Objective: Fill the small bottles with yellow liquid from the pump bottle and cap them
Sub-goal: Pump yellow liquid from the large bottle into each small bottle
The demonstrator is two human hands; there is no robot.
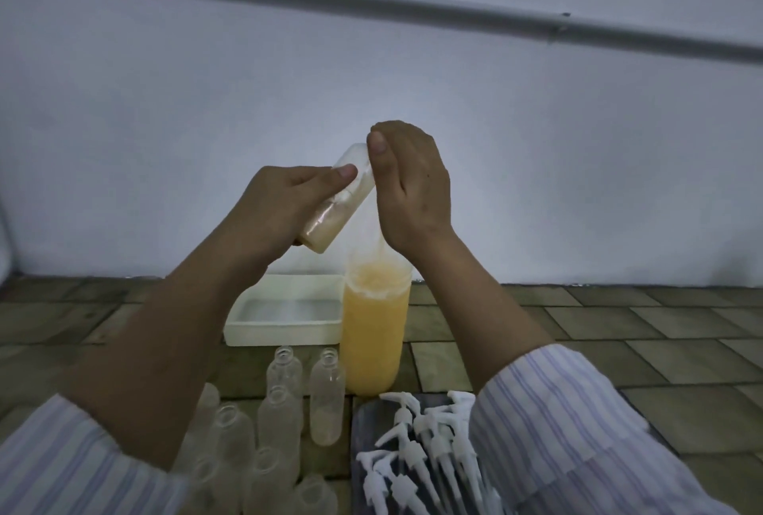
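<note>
**Small bottle held tilted at pump spout, both hands raised**

Left hand (276, 209) grips a small clear bottle (336, 205) round its body, thumb on the front, bottle tilted with neck up-right and base down-left; a little yellow liquid sits in the lower end. Right hand (408, 188) is raised just beside the bottle's mouth, fingers fairly straight, thumb near the neck; the palm side is hidden, so cannot tell what it presses or holds. Big pump bottle (373, 333) of yellow liquid stands on the tiled floor (619, 328) directly under the hands, its tube running up behind the right hand. White tray (285, 314) touches its left side. Empty small bottles (285, 403) stand clustered in front, one with a bit of yellow at the bottom (327, 403). White pump caps (421, 448) lie heaped on a dark board (363, 423) at lower right. Striped sleeves on both arms
</note>
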